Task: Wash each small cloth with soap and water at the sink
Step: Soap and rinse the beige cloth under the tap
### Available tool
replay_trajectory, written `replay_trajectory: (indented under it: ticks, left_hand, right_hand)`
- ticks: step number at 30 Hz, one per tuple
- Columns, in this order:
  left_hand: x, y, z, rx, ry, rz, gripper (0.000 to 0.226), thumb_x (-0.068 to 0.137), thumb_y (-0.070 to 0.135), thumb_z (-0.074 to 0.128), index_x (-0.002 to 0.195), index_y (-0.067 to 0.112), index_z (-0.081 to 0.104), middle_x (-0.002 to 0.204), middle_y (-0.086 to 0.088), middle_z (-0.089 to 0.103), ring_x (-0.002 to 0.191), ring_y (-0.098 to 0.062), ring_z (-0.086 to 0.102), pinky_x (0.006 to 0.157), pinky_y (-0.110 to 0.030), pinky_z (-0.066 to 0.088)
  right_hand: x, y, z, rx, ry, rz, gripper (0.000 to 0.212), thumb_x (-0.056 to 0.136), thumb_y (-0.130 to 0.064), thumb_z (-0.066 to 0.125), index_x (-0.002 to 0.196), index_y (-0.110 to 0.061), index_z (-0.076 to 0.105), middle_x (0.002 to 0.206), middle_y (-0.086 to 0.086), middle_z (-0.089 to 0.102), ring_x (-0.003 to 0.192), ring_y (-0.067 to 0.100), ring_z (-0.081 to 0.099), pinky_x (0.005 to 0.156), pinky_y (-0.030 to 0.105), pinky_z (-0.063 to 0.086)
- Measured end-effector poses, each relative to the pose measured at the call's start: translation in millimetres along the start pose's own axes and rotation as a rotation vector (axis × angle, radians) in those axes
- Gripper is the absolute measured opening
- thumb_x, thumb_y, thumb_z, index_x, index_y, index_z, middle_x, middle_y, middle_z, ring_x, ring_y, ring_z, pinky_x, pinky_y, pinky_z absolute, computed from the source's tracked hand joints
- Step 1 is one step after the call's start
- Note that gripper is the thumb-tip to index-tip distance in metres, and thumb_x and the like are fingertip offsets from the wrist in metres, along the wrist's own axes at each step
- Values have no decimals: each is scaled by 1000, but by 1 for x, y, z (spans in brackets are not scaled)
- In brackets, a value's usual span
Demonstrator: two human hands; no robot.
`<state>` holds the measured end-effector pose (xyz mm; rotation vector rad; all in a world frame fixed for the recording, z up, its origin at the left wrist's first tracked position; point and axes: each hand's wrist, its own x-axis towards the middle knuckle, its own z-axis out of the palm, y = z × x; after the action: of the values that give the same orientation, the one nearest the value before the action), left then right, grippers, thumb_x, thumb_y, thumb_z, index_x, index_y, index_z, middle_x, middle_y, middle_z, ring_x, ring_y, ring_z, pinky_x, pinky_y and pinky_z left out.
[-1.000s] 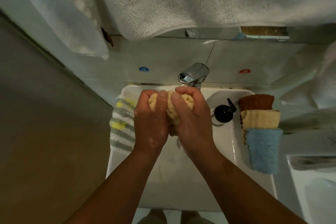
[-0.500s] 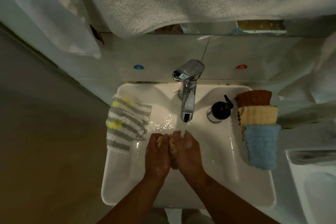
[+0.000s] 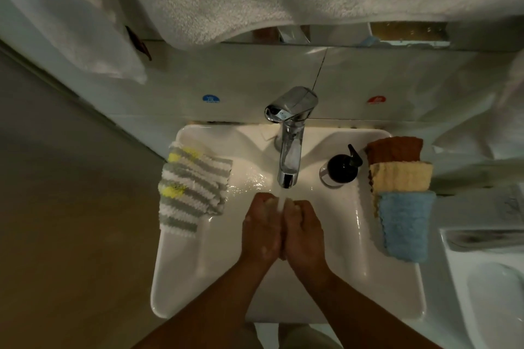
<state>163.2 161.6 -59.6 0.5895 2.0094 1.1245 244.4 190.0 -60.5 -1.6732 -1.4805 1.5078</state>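
Rinsing under the tap (image 3: 287,161): we hold the cloth (image 3: 289,203) with left hand (image 3: 261,231) and right hand (image 3: 304,231) pressed together, both clamped on it. Soft, soaked, probably slippery; best gripped bunched whole.

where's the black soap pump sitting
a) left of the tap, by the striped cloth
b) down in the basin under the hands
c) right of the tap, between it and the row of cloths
c: the black soap pump stands on the sink rim right of the tap, between it and the row of cloths; the striped cloth lies on the opposite side.
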Motion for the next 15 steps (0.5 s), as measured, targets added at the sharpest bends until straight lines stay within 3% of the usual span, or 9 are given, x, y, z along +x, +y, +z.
replay_trajectory:
  ticks: [1, 3, 5, 6, 8, 10, 12, 15]
  left_hand:
    - [1, 0, -1, 85, 11, 59, 18, 100, 38, 47, 86, 27, 51, 85, 9, 61, 84, -14, 64, 67, -12, 47]
    - [-2, -1, -1, 204, -9, 147, 29, 92, 50, 39, 92, 27, 55, 97, 4, 58, 89, -15, 58, 77, -21, 48]
    - [-7, -7, 2, 304, -58, 157, 39, 91, 50, 50, 110, 17, 59, 108, -1, 58, 92, -13, 60, 79, -23, 50]
    - [-10, -7, 1, 241, -69, 93, 34, 92, 44, 58, 113, 18, 58, 109, 0, 61, 90, -11, 64, 75, -20, 52]
    - [-14, -13, -4, 67, -45, -10, 21, 94, 41, 65, 108, 27, 57, 97, 6, 68, 80, -7, 68, 63, -19, 54]
    - [-8, -24, -16, 54, 21, -3, 18, 92, 47, 66, 99, 33, 58, 87, 9, 69, 77, -7, 67, 65, -27, 56]
    - [0, -37, -28, 67, 52, 7, 23, 89, 54, 66, 95, 34, 59, 85, 11, 68, 76, -5, 66, 66, -33, 59]
    - [3, -50, -32, 24, 40, -57, 17, 89, 44, 71, 95, 31, 61, 84, 9, 69, 75, -5, 67, 65, -35, 61]
  right_hand:
    - [-4, 4, 2, -3, -21, -43, 20, 102, -43, 52, 95, -27, 61, 80, -8, 70, 69, 8, 68, 61, 32, 57]
    - [-2, 11, 4, -90, -19, -135, 9, 103, -32, 56, 98, -25, 61, 82, -16, 67, 74, 2, 67, 61, 19, 53]
    - [7, 13, 5, -209, 10, -163, 11, 101, -23, 59, 90, -25, 61, 81, -22, 61, 81, -8, 61, 66, 6, 43]
    - [12, 11, 4, -216, 6, -116, 16, 102, -25, 58, 86, -27, 61, 81, -21, 62, 81, -8, 61, 66, 5, 41]
    - [20, 13, 1, -169, 9, -34, 26, 102, -34, 54, 80, -26, 64, 78, -12, 67, 76, 0, 64, 70, 18, 48]
    - [27, 18, -3, -142, 60, 14, 35, 100, -46, 54, 76, -24, 65, 73, -6, 69, 73, 11, 66, 75, 35, 53]
    - [30, 24, -6, -122, 86, 53, 41, 96, -57, 55, 75, -24, 66, 72, -4, 70, 73, 16, 69, 77, 41, 57]
    - [26, 29, -4, -4, 32, 159, 39, 91, -60, 60, 79, -24, 67, 77, 0, 72, 76, 21, 71, 77, 49, 60]
